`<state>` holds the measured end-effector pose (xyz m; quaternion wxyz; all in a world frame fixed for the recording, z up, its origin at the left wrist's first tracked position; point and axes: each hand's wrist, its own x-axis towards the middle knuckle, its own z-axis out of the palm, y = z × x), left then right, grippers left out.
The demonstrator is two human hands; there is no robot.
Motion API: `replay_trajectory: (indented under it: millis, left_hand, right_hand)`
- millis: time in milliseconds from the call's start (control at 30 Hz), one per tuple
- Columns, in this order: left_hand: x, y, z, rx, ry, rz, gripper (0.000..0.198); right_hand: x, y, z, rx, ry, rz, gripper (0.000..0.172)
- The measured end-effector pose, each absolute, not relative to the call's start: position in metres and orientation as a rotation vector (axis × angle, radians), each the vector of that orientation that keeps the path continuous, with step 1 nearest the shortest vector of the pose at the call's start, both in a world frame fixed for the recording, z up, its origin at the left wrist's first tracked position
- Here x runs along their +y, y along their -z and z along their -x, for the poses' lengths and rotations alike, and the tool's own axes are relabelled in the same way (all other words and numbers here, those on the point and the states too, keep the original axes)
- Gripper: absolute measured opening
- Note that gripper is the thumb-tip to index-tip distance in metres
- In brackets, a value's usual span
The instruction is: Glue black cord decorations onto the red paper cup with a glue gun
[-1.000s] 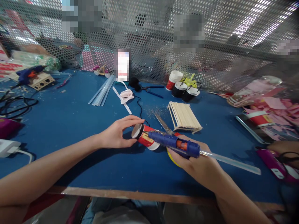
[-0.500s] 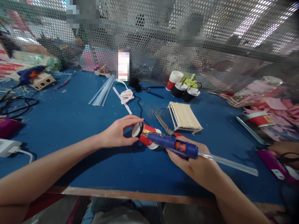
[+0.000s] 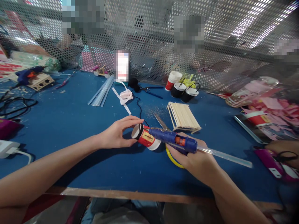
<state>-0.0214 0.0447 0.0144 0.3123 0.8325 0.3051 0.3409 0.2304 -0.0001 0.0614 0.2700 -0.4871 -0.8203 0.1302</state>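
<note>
A red and white paper cup (image 3: 147, 139) lies tilted on its side, its mouth end toward my left hand (image 3: 119, 132). Black yarn (image 3: 140, 130) wraps round the cup near the rim. My left thumb and fingers pinch the cup at that rim. My right hand (image 3: 196, 157) is closed around a blue hot glue gun (image 3: 173, 139) with a clear glue stick (image 3: 227, 158) jutting from its back. The gun's nozzle is close to the yarn band; whether it touches is hard to tell. Scissors (image 3: 161, 121) lie partly hidden under my right hand, one yellow handle loop (image 3: 174, 158) showing.
A small wooden-stick rack (image 3: 184, 115) stands beyond the scissors. Behind are black-wrapped cups (image 3: 178, 90), pliers (image 3: 153, 92), a black yarn ball (image 3: 134, 84), white ribbon (image 3: 126, 95) and glue sticks (image 3: 101, 91). Another glue gun (image 3: 29, 75) rests at left; a phone (image 3: 252, 129) lies right.
The glue gun's nozzle has shifted slightly up and right along the cup. The cup has turned, showing its yellow label, and more of the yellow scissor handle shows.
</note>
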Motion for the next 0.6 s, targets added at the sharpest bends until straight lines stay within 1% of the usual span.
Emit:
replay_trajectory:
  millis: [100, 233, 333, 600]
  left_hand:
    - [0.0455, -0.0118, 0.0207, 0.834, -0.92, -2.128, 0.056]
    - [0.0452, -0.01, 0.0191, 0.873, -0.933, -2.013, 0.054]
    - [0.0451, -0.01, 0.0189, 0.891, -0.934, -2.012, 0.054]
    - [0.046, -0.0106, 0.0211, 0.838, -0.936, -2.153, 0.059]
  right_hand:
    - [-0.0036, -0.0621, -0.2307, -2.301, -0.346, 1.26, 0.02]
    - [-0.0062, -0.0586, -0.2297, -2.322, -0.352, 1.373, 0.011]
    - [-0.007, -0.0573, -0.2287, -2.331, -0.374, 1.37, 0.008]
    - [-0.004, -0.0609, -0.2277, -2.169, -0.35, 1.365, 0.012]
